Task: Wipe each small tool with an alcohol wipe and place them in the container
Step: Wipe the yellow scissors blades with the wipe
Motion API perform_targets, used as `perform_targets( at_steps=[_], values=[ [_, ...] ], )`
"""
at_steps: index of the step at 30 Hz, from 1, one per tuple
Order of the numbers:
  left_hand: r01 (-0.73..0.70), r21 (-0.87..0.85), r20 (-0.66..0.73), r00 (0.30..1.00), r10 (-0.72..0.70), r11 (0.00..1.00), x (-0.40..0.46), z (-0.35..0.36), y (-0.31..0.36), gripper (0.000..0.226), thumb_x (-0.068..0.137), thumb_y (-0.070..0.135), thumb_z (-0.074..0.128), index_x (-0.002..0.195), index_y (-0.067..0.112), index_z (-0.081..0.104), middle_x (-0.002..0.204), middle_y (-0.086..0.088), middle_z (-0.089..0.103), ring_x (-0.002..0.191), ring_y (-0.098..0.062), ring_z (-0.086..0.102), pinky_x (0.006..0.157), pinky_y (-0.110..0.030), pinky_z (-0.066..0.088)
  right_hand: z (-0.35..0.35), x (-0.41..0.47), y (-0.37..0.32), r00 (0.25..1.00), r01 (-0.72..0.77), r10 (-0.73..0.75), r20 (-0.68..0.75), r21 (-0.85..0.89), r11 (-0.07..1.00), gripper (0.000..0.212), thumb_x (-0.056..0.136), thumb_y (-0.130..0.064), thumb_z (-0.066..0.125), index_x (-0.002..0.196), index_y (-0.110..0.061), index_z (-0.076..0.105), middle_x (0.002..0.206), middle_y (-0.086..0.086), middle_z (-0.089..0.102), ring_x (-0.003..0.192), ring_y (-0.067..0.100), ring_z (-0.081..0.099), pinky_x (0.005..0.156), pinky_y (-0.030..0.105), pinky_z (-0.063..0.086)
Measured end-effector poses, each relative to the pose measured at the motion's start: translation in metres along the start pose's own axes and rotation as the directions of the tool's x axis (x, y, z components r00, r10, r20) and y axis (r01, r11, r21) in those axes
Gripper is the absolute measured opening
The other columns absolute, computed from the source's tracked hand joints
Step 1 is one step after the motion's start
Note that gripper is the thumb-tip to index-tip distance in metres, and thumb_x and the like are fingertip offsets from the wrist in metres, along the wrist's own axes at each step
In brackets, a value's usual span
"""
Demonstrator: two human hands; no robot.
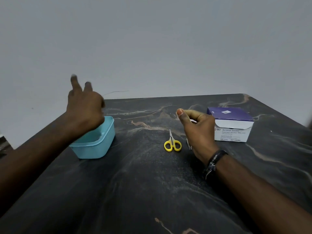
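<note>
Left hand [84, 107] raised above blue container [94, 146], two fingers extended, grasping nothing. Right hand [196, 130] loosely curled above the counter [143, 183]; contents not discernible. Yellow scissors [172, 144] lie between.

Both of the person's bare forearms reach in from the near edge of the dark marbled worktop [152, 183]. The left hand [84, 108] is lifted high toward the far left corner, back of the hand facing the camera, two fingers [74, 83] raised and spread apart while the rest look folded down; it is blurred, and nothing shows in its hold. The right hand [197, 130] hangs above the middle of the worktop, toward the right, fingers loosely curled with the thumb tip meeting the forefinger; whether anything is pinched there cannot be told. A dark braided band [213, 160] circles the right wrist.
</note>
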State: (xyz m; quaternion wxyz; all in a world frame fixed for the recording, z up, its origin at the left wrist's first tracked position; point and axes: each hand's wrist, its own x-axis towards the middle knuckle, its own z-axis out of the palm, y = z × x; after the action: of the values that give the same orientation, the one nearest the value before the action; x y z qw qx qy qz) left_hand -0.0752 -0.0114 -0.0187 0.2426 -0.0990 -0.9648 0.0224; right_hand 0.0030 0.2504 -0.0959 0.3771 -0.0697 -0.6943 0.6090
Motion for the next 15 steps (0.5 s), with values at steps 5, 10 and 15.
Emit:
perform_targets(
  at_steps=[5, 10, 15],
  values=[
    [-0.246, -0.393, -0.255, 0.955, 0.152, 0.886, -0.046, -0.012, 0.072, 0.017, 0.082, 0.009, 0.062, 0.094, 0.014, 0.073, 0.108, -0.011, 0.066, 0.103, -0.033, 0.059, 0.083, -0.043, 0.051, 0.0, 0.002, 0.002, 1.0, 0.004, -0.004, -0.004, 0.009, 1.0, 0.01, 0.09, -0.025, 0.068, 0.082, -0.024, 0.072, 0.077, -0.013, 0.071, 0.07, -0.008, 0.063, 0.065, 0.009, 0.049],
    [-0.01, -0.543, 0.235, 0.958, 0.163, 0.839, -0.052, 0.021, 0.124, 0.015, 0.084, 0.023, 0.065, 0.075, 0.012, 0.071, 0.069, -0.004, 0.07, 0.064, -0.02, 0.066, 0.066, -0.04, 0.059, -0.004, 0.006, 0.001, 0.999, 0.031, -0.03, -0.041, 0.021, 0.999, 0.014, 0.093, -0.023, 0.065, 0.081, -0.021, 0.072, 0.074, -0.009, 0.07, 0.066, -0.006, 0.06, 0.064, 0.012, 0.047],
    [0.313, -0.616, 0.548, 0.83, 0.108, 0.723, -0.04, 0.029, 0.141, 0.023, 0.087, 0.019, 0.07, 0.084, -0.004, 0.068, 0.059, -0.013, 0.065, 0.036, -0.016, 0.055, 0.043, -0.027, 0.054, -0.004, 0.007, 0.002, 0.998, 0.031, -0.032, -0.045, -0.004, 0.999, 0.015, 0.093, -0.024, 0.065, 0.082, -0.019, 0.073, 0.074, -0.007, 0.07, 0.07, 0.001, 0.062, 0.067, 0.019, 0.05]
  ],
)
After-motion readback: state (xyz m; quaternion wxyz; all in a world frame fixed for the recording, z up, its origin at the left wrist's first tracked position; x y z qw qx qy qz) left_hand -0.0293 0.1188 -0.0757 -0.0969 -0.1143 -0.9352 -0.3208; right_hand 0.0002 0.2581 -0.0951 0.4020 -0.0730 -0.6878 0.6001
